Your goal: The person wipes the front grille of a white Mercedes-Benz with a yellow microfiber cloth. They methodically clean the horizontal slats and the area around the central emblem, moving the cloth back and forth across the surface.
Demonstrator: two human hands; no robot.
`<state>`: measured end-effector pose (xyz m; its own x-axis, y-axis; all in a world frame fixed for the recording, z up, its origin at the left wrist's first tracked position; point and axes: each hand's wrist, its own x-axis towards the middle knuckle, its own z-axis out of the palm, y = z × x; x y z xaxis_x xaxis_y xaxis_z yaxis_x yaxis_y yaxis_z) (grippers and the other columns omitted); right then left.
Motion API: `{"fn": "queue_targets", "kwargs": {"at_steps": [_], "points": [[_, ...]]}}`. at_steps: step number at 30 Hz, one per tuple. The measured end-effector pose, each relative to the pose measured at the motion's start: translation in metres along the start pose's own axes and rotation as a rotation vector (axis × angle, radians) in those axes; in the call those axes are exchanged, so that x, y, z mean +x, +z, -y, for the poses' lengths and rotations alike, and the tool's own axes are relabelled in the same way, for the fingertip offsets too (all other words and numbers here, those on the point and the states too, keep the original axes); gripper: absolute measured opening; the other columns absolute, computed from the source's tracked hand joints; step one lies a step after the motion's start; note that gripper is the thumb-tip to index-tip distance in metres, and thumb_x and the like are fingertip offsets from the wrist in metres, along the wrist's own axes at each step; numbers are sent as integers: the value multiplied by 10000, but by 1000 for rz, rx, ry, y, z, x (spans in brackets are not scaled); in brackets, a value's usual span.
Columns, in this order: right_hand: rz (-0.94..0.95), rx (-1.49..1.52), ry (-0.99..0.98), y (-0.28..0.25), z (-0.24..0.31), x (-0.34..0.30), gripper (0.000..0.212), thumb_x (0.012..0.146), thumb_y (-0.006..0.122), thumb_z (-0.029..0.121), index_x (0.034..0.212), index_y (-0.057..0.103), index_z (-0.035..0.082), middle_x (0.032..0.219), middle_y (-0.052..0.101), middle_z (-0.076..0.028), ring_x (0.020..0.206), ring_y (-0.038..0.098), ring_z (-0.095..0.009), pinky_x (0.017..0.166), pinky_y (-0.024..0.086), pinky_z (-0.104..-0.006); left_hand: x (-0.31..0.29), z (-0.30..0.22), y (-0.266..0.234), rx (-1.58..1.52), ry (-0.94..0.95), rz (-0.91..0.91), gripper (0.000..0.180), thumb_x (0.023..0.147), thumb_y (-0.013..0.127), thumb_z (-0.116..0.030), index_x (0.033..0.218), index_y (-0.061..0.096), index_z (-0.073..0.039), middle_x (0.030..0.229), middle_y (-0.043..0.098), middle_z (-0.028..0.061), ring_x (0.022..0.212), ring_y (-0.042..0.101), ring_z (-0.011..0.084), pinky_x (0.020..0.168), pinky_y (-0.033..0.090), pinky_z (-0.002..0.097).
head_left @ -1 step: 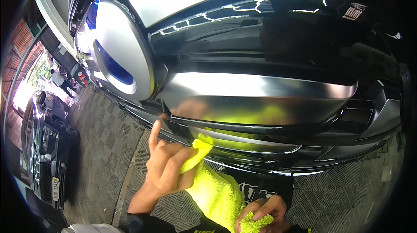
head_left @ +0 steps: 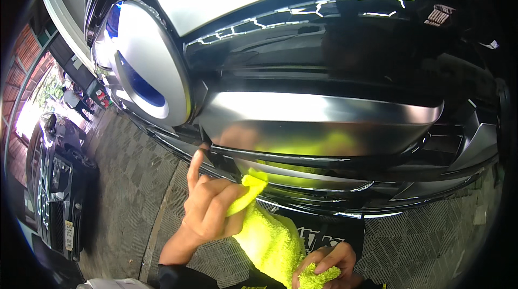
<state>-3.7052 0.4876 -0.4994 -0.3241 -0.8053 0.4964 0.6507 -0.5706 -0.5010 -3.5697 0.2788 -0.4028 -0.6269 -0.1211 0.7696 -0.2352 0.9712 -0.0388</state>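
A bright yellow-green microfibre cloth (head_left: 267,243) hangs between my two hands. My left hand (head_left: 209,203) is closed on its upper end, the index finger stretched up close to the dark lower trim of the car bumper (head_left: 313,133). A tip of cloth pokes out past my curled fingers, near the bumper's lower edge. Lower down and to the right, my right hand (head_left: 329,265) grips a bunched corner of the same cloth. Satin silver and glossy black panels make up the bumper, which mirrors the yellow cloth and my hand.
A round silver-rimmed lamp (head_left: 154,62) sits at the bumper's left. Another dark car (head_left: 56,181) is parked at far left, and a person (head_left: 75,100) stands beyond it. Patterned floor tiles (head_left: 121,181) spread below. A pale object (head_left: 116,283) shows at the bottom left edge.
My left hand and the cloth's upper end have shifted very slightly right. The right hand stays as it was, both hands keeping hold of the cloth.
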Motion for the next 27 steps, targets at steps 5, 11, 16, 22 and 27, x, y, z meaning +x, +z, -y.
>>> {"fn": "queue_targets", "kwargs": {"at_steps": [5, 11, 16, 22, 27], "points": [[-8, -13, 6, -2, 1, 1, 420, 981, 798, 190, 1184, 512, -43, 1013, 678, -186, 796, 670, -189, 711, 559, -343, 2, 3, 4, 34, 46, -5, 363, 668, 848, -1, 1010, 727, 0, 874, 639, 71, 623, 575, 191, 1209, 371, 652], [-24, 20, 19, -5, 0, 3, 426, 978, 802, 200, 1179, 514, -41, 1012, 676, -188, 803, 671, -189, 715, 559, -342, 5, 4, 5, 79, 138, 30, 386, 659, 801, -21, 1034, 728, 33, 901, 642, 71, 629, 567, 171, 1219, 345, 672], [16, -83, -60, -6, -2, 4, 427, 980, 799, 203, 1176, 513, -48, 1022, 682, -196, 809, 675, -190, 715, 560, -343, 5, 3, 4, 93, 171, 35, 411, 656, 777, -18, 1062, 745, 36, 907, 633, 63, 637, 570, 163, 1220, 336, 683], [-23, 27, -12, -8, -3, 1, 407, 982, 795, 182, 1171, 518, -49, 1030, 685, -196, 790, 679, -196, 725, 568, -353, 0, -3, 3, 226, 218, 61, 340, 746, 731, -40, 1075, 758, 41, 909, 602, 45, 648, 565, 135, 1249, 264, 703], [-36, -77, -68, -4, -2, -1, 429, 978, 801, 201, 1169, 516, -55, 1023, 687, -190, 788, 676, -194, 726, 567, -354, -3, -3, 13, 236, 273, -18, 318, 757, 706, -28, 1062, 777, 23, 930, 597, 38, 646, 545, 122, 1259, 195, 729]]}}
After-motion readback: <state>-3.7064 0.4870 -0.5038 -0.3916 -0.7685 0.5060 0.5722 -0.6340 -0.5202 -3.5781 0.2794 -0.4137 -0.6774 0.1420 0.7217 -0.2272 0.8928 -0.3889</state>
